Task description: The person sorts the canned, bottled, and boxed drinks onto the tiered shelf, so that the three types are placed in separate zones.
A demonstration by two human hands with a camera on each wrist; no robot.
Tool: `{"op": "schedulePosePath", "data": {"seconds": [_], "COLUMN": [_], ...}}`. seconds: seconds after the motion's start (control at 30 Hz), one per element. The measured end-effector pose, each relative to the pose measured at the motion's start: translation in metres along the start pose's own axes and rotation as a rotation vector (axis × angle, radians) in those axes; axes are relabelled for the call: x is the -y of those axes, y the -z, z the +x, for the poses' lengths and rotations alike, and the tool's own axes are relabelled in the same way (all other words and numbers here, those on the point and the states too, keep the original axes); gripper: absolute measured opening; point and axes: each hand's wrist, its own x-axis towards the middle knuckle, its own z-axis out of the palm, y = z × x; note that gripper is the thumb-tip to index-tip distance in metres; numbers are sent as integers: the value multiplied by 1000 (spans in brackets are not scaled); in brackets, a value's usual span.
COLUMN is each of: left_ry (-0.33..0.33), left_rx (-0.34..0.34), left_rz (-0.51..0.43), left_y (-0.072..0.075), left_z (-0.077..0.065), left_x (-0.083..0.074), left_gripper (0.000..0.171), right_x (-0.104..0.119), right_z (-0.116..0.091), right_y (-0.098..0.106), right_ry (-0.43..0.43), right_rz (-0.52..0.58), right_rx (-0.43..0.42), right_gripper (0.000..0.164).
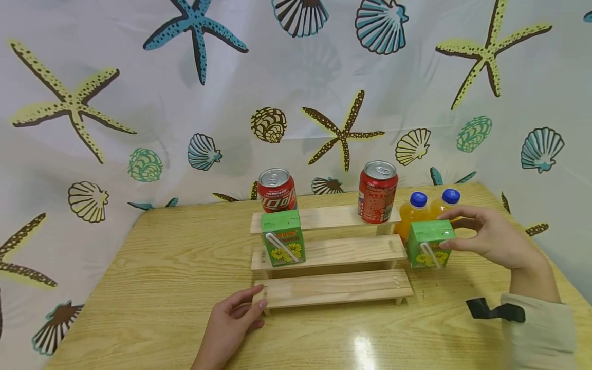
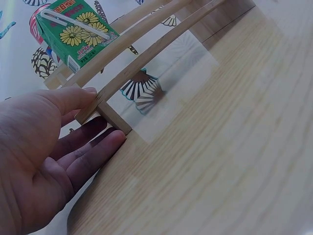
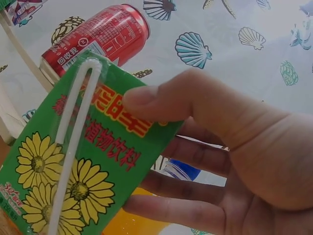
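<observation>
My right hand (image 1: pixel 485 239) grips a green drink carton (image 3: pixel 93 142) with a white straw and yellow flowers, thumb on its front and fingers behind. The carton is right of the three-step wooden rack (image 1: pixel 333 290), in front of two orange juice bottles (image 1: pixel 418 205) with blue caps. My left hand (image 1: pixel 233 321) pinches the left end of the rack's lowest step, thumb on top and fingers beneath. On the middle step's left end stands another green drink carton (image 1: pixel 283 239). Red cola cans stand on the top step, one at the left (image 1: pixel 276 190) and one at the right (image 1: pixel 378 192).
The rack stands on a wood-grain table (image 1: pixel 185 257). Behind it hangs a white curtain (image 1: pixel 240 67) printed with starfish and shells. A black strap (image 1: pixel 495 311) sticks out from the right sleeve (image 1: pixel 538 329).
</observation>
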Motion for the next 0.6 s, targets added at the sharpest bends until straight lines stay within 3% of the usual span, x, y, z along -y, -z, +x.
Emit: {"op": "schedulePosePath", "data": {"seconds": [0.6], "left_ry": [-4], "left_rx": [-2], "left_rz": [3], "left_y": [-1], "left_z": [0], "left_x": [0], "left_gripper": [40], "right_x": [5], "right_z": [-5], "right_y": [5], "right_ry": [71], "right_rz": [17], "right_rx": [-117], "right_gripper": [46]}}
